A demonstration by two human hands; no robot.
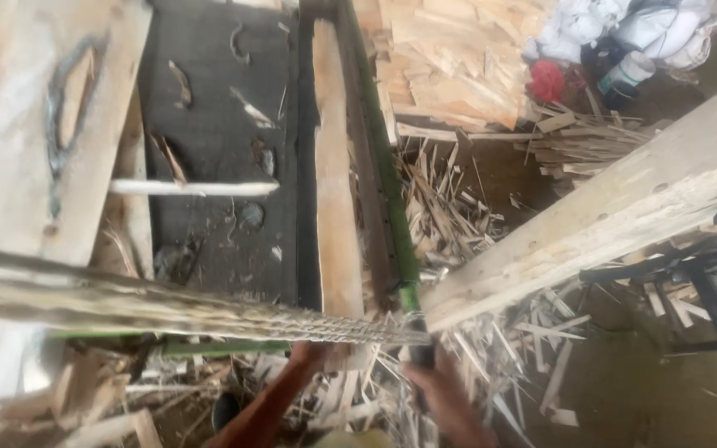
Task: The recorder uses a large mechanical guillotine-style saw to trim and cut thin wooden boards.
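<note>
A long bundle of thin wood strips (168, 303), seen edge-on, runs from the left edge to the middle of the head view. My left hand (313, 355) is under its near end and grips it from below, though blur hides the fingers. My right hand (435, 377) is closed around a dark handle (420, 354) just below the end of a green metal rail (392, 191), right beside the tip of the bundle.
A pale plank (335, 174) lies along the dark machine bed (209, 124) beside the green rail. A thick wooden beam (624, 207) slants across the right. Offcuts and splinters (450, 207) litter the floor. White sacks (624, 29) and a red item (547, 79) sit at the top right.
</note>
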